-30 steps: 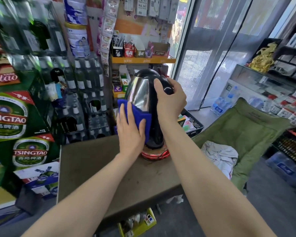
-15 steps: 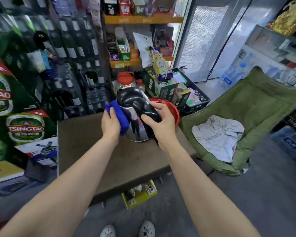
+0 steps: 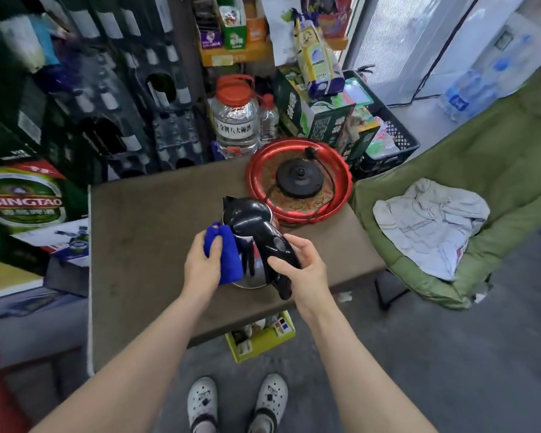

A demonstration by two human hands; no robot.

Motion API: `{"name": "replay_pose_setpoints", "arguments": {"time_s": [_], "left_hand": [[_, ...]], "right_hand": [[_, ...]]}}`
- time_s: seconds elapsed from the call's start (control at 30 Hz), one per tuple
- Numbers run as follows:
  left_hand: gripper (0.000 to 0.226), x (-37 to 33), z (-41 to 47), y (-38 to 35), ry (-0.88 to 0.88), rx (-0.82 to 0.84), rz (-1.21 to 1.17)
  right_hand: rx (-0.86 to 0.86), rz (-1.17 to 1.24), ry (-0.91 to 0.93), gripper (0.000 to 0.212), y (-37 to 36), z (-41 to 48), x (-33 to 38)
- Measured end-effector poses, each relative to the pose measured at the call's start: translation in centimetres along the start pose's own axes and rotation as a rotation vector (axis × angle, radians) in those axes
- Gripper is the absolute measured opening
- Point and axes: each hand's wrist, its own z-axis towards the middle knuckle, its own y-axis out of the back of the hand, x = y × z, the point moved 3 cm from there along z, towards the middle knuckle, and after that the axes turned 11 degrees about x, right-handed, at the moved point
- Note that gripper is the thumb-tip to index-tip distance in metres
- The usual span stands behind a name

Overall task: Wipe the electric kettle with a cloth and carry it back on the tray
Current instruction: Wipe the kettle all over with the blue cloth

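Kettle: you are holding the kettle (image 3: 247,217) tilted above the near part of the table (image 3: 144,232), off its base and just in front of the tray. I cannot tell whether its bottom edge is touching the tabletop.
Right hand: your right hand (image 3: 303,270) is gripping the black handle, with the thumb lying on top and the fingers curling underneath, clamped on it.
Left hand: your left hand (image 3: 200,267) is bunching the blue cloth (image 3: 225,254), fingers and thumb closing round it, and pressing it against the steel side.
Tray: the red tray (image 3: 345,182) is sitting at the far right of the table, carrying only the black power base (image 3: 297,176) and its cord.
Done: judging by the cloth on the steel, you are in the middle of wiping. How much of the surface is already clean is not showing.
Left: by my reading, you are facing the rest of the body, then the lid and handle. After that you are seating the kettle on its base in the tray and carrying the tray back.
Risk: the cord is looping across the tray, so it is likely getting in the way when you set the kettle down.
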Motion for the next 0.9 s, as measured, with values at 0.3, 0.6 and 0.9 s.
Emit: {"name": "replay_pose_setpoints", "arguments": {"time_s": [0.3, 0.6, 0.9], "left_hand": [[0.016, 2.0, -2.2, 0.8, 0.062, -0.016, 0.049], [0.014, -4.0, -7.1, -0.2, -0.085, 0.188, -0.033], [0.057, -8.3, -6.6, -4.5, -0.313, 0.015, 0.718]], "right_hand": [[-0.018, -0.086, -0.084, 0.049, 0.9, -2.2, -1.3], [-0.024, -0.664, 0.087, 0.056, -5.2, -5.5, 3.8], [-0.214, -0.240, 0.027, 0.017, 1.8, -4.0, 6.5]]}}
